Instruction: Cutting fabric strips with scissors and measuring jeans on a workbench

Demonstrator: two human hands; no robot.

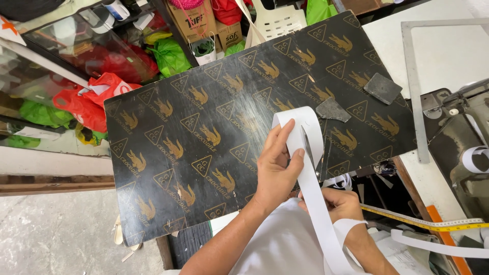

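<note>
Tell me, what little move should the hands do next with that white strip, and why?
Probably close the scissors. The left hand holds the white strip folded over, the blades already sit against it, and the right hand grips below, so a snip seems next.

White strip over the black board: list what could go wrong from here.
1. Scissors sit inside the folded white strip, close to the left hand fingers; a nick looks possible.
2. The strip's long tail runs past the right hand and could snag or twist.
3. Two grey scraps lie loose on the black board and might get knocked off.
</note>
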